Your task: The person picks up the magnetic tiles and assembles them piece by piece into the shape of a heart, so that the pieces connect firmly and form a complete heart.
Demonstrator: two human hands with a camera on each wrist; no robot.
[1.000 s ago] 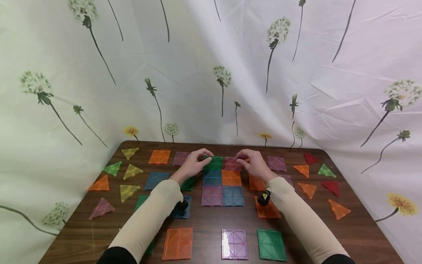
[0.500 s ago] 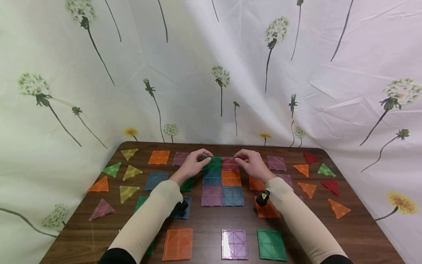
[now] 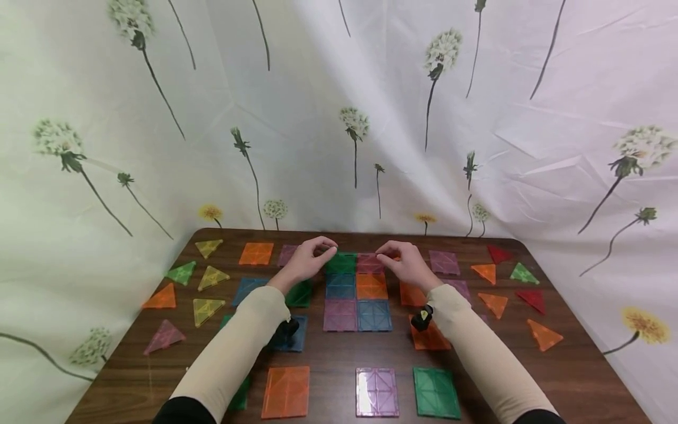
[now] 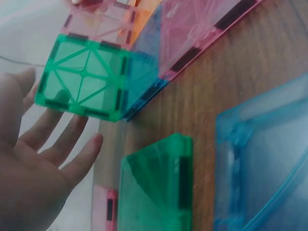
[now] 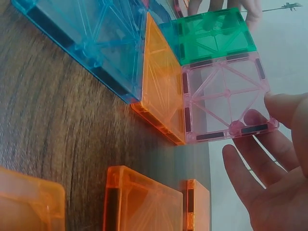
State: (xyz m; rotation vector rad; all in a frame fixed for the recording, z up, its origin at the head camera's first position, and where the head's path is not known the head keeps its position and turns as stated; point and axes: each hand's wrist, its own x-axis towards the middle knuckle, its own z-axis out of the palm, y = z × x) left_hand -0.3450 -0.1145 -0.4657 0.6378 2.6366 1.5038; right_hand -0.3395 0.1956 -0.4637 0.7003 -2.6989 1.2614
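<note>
In the head view, pink, blue and orange square magnetic tiles lie flat in a joined block. A green magnetic tile [image 4: 83, 74] and a pink magnetic tile [image 5: 228, 94] stand raised along its far edge, side by side. My left hand [image 3: 305, 261] is at the green tile's outer side, fingers loosely spread; the left wrist view has some fingertips behind it and the thumb apart from it. My right hand [image 3: 406, 262] pinches the pink tile's outer edge between thumb and fingers. The blue tile [image 3: 340, 286] and orange tile [image 3: 372, 286] adjoin the raised pair.
Loose square tiles lie around the block, among them an orange tile [image 3: 285, 391], a purple tile [image 3: 376, 391] and a green tile [image 3: 436, 393] near the front. Triangular tiles, such as a yellow triangle [image 3: 208, 311], line both sides. A dandelion-print cloth [image 3: 318, 147] hangs behind the table.
My left hand has eased away to the left from the green tile, its thumb coming off. My right hand and the pink tile shifted slightly left against the green one, then stayed.
</note>
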